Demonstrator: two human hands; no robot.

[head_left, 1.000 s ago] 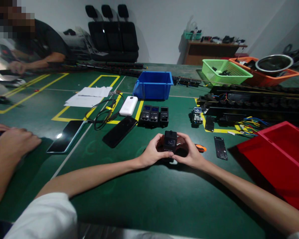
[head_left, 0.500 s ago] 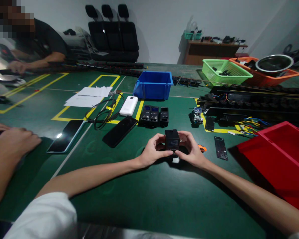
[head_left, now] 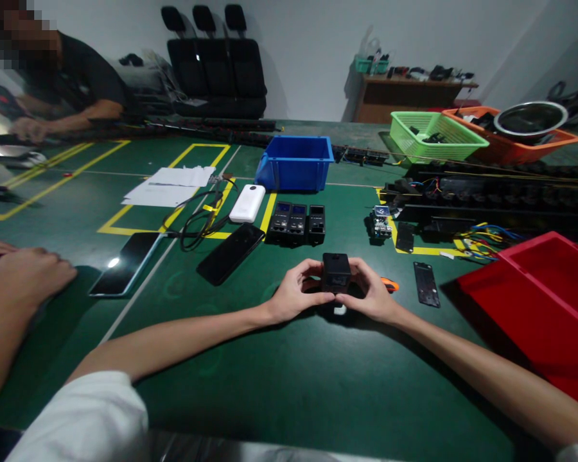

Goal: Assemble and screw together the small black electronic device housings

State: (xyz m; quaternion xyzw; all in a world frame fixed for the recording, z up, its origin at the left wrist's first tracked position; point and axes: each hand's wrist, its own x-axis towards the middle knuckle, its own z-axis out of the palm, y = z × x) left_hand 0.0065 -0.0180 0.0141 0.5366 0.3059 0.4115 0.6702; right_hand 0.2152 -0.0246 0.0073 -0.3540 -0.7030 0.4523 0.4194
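A small black box-shaped device (head_left: 336,269) is held upright between both hands over the green table (head_left: 270,385). My left hand (head_left: 296,292) grips its left side, thumb at the lower front edge. On the right side my right hand (head_left: 370,294) holds it the same way, its thumb close to the other. Below the device a small white piece (head_left: 340,310) shows; whether it is attached cannot be made out. An orange tool (head_left: 390,285) lies partly hidden behind my right hand. Similar black modules (head_left: 296,223) stand in a row beyond my hands.
Two phones (head_left: 231,253), a white power bank (head_left: 247,203), cables and papers (head_left: 168,186) lie left. A blue bin (head_left: 296,163) stands behind, a red bin (head_left: 534,308) right. Circuit board (head_left: 381,221) and black plate (head_left: 426,284) lie nearer. Another person's hands (head_left: 29,276) rest far left.
The black device has tilted slightly, showing more of its top face. Both hands keep their hold on it. The whole view has shifted a little.
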